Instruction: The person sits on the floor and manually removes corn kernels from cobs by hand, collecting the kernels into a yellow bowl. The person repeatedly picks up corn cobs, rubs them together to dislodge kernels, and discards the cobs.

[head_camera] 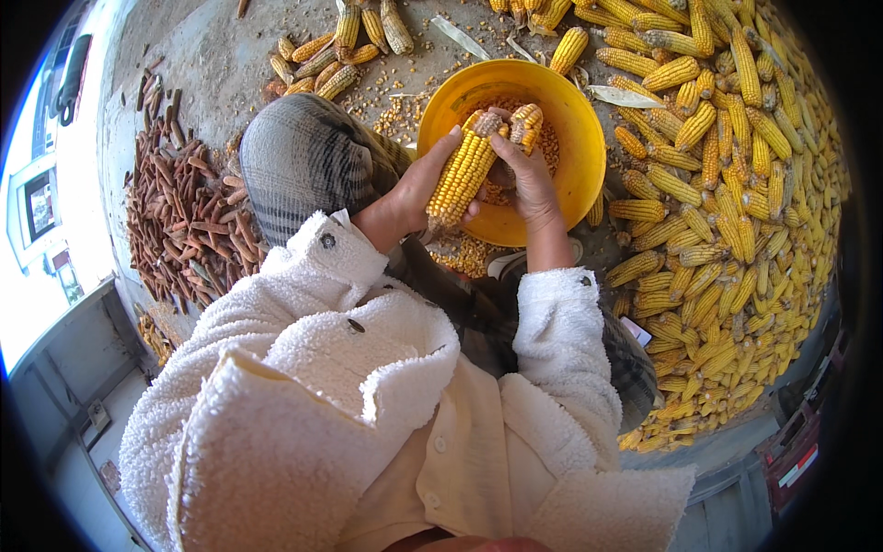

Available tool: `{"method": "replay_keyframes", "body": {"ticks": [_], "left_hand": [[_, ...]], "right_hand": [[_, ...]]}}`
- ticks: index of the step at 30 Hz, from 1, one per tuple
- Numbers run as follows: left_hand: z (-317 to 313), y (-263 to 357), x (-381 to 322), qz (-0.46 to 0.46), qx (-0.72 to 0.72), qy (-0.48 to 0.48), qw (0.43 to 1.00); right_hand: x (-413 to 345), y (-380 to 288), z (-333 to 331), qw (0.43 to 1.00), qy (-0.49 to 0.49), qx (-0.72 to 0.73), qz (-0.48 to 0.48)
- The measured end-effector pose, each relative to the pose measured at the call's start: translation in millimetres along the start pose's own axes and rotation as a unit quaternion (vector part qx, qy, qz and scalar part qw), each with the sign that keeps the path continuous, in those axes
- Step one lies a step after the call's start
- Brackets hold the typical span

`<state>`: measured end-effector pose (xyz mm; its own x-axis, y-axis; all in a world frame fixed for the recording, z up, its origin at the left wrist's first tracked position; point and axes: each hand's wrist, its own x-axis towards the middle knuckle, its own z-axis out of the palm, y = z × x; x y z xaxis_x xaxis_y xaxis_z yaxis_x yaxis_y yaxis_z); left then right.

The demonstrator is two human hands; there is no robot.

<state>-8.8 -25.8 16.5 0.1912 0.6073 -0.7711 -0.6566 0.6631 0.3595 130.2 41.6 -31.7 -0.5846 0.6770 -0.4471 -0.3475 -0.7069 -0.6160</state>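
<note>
Over a yellow plastic bucket [578, 186] that holds loose corn kernels, my left hand [424, 181] is closed around a full ear of yellow corn [463, 169], tilted with its pale, stubbly end up. My right hand [532, 181] grips a second ear of corn [528, 124], which shows uneven rows and lies close beside the first, near its upper end. The fingers hide part of both ears, and whether the ears touch each other cannot be told for certain. Both hands are near each other above the bucket's opening.
A large heap of yellow corn ears [731, 228] fills the right side. Bare reddish cobs [186, 221] are piled at the left. A small group of ears [331, 62] lies beyond my knee, loose kernels [397, 114] are scattered on the concrete floor, and dry husks [459, 36] lie near the bucket.
</note>
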Motion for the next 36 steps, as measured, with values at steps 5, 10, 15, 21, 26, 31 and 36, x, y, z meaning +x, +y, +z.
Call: {"method": "replay_keyframes", "body": {"ticks": [5, 10, 15, 21, 26, 31, 36], "left_hand": [[1.7, -4.3, -0.4, 0.001, 0.028, 0.036, 0.999], [2.1, -3.2, -0.2, 0.019, 0.051, 0.059, 0.997], [1.9, -3.8, 0.3, 0.016, 0.047, 0.056, 0.997], [-1.6, -8.8, 2.6, 0.017, 0.048, 0.079, 0.996], [-1.5, -9.8, 4.8, 0.03, 0.089, 0.086, 0.992], [3.7, -14.7, 3.1, 0.07, 0.155, 0.098, 0.98], [-5.9, -15.7, 10.9, 0.075, 0.188, 0.108, 0.973]], "right_hand": [[7.7, 16.1, 7.2, 0.998, 0.062, 0.01, -0.006], [12.6, 19.5, 3.8, 0.999, 0.046, -0.016, -0.021], [11.3, 24.5, 8.3, 0.991, 0.083, -0.072, -0.071], [14.6, 24.8, 16.7, 0.981, 0.155, -0.099, -0.055], [7.7, 21.5, 17.2, 0.975, 0.114, -0.157, -0.107], [12.7, 28.0, 15.3, 0.953, 0.229, -0.194, -0.039], [15.6, 27.1, 11.3, 0.967, 0.13, -0.188, -0.109]]}}
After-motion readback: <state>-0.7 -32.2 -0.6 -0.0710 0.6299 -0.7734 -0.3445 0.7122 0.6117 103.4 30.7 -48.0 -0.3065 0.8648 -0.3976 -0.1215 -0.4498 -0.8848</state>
